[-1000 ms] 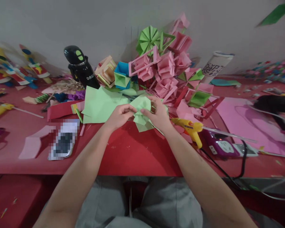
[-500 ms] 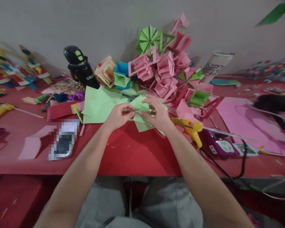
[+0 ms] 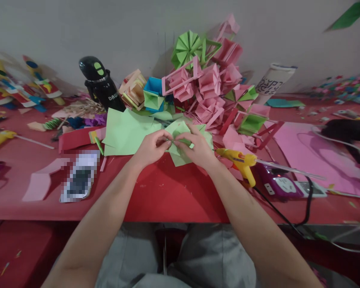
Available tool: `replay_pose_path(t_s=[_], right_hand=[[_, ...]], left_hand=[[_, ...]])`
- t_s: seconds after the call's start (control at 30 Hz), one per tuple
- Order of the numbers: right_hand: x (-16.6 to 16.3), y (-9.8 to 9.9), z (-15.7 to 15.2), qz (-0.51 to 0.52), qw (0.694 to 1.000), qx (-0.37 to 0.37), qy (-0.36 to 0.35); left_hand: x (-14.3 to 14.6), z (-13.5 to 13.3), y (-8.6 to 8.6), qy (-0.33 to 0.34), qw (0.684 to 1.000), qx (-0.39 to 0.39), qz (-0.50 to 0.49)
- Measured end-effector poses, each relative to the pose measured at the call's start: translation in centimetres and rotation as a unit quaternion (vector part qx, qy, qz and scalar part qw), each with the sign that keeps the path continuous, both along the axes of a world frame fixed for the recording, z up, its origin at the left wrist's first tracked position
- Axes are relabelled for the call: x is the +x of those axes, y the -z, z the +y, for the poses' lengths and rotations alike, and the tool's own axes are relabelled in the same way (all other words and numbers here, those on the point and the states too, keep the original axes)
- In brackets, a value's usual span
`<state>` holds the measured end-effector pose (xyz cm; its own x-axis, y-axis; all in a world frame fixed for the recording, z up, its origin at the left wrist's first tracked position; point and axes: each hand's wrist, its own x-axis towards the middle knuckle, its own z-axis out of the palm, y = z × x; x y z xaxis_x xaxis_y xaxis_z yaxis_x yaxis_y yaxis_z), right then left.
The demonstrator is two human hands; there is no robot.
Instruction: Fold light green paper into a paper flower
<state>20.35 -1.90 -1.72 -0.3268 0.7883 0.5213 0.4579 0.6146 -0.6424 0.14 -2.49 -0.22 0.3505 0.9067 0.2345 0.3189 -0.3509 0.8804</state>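
Both my hands meet over light green paper in the middle of the table. My left hand (image 3: 151, 147) is closed in a pinch on the left side of a green paper piece (image 3: 180, 159). From the other side my right hand (image 3: 198, 149) pinches the same piece, its thumb and fingertips almost touching those of the left. The fingers hide the exact fold between them. Larger light green sheets (image 3: 124, 132) lie flat just left of and behind my left hand. A yellow glue gun (image 3: 240, 160) rests right of my right wrist.
Folded pink paper shapes (image 3: 210, 82) are heaped behind my hands, with a green paper fan (image 3: 188, 48) on top. A black bottle (image 3: 103, 88) stands back left. A phone (image 3: 81, 176) lies front left. A purple power strip (image 3: 277, 182) and cords are at right.
My right fingers have come down and left, closer to the left fingertips, and now pinch the green paper. My left hand is nearly still.
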Motion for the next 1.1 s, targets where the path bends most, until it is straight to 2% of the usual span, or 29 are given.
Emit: replay_pose_path(t_s=[0.4,1.1], right_hand=[[-0.08,-0.25,-0.17,0.002,1.000,-0.001,-0.004],[-0.16,-0.43,-0.27,-0.015,1.000,-0.009,-0.013]], left_hand=[[-0.19,-0.03,0.00,0.019,0.999,-0.025,-0.017],[-0.04,-0.10,-0.22,-0.004,0.999,-0.037,-0.013]])
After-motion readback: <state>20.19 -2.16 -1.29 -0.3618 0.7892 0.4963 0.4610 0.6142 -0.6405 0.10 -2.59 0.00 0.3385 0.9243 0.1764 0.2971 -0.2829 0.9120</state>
